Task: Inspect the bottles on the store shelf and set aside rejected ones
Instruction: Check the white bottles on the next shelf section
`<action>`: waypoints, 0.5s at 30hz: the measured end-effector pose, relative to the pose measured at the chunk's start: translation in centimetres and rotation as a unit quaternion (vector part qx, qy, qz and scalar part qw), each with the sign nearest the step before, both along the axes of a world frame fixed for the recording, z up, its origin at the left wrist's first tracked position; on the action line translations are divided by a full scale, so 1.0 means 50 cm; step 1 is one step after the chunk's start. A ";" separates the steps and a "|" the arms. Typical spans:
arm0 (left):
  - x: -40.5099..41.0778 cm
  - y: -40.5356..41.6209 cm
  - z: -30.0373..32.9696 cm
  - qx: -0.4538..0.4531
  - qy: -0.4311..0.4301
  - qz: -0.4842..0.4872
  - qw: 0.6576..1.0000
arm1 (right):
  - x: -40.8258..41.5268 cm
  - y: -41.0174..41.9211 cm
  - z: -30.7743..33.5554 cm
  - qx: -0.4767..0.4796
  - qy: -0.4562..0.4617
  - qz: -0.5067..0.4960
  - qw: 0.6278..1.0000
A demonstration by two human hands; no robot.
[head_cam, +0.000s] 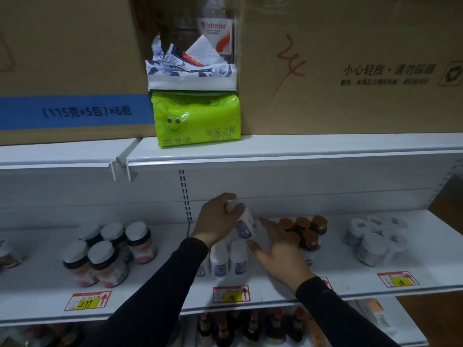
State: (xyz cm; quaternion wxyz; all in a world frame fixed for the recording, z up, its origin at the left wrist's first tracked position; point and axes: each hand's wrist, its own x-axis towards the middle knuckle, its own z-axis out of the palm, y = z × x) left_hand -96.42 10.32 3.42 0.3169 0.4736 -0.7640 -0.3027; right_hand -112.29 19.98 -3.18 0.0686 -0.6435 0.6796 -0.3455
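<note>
From where I sit, the white shelf (275,284) carries several bottle groups, and I judge we're mid-inspection. My left hand (216,217) curls round the cap end of a small white bottle (244,221), tilted above its standing mates (229,257). My right hand (278,249) lies flat with straight fingers beside the brown-capped bottles (307,231). Next, I'd turn the label to read it.

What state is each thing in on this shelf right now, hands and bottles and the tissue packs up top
left hand: grips the white bottle by its cap
white bottle: lifted, tilted
right hand: open, fingers spread
gold-capped bottles: upright, clustered
white-lidded jars: upright, lids on
blue-patterned tissue pack: torn open, a tissue sticking out
green tissue pack: sealed
</note>
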 end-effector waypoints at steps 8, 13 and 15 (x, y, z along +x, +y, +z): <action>0.020 0.027 -0.010 0.046 0.071 0.009 0.996 | 0.056 0.007 0.018 -0.005 -0.085 0.039 0.996; 0.035 0.034 -0.011 0.085 0.090 -0.014 0.992 | 0.062 0.006 0.008 -0.019 -0.105 0.051 0.993; 0.042 0.036 -0.005 0.110 0.105 -0.026 0.988 | 0.066 0.011 0.013 -0.029 -0.104 0.068 0.992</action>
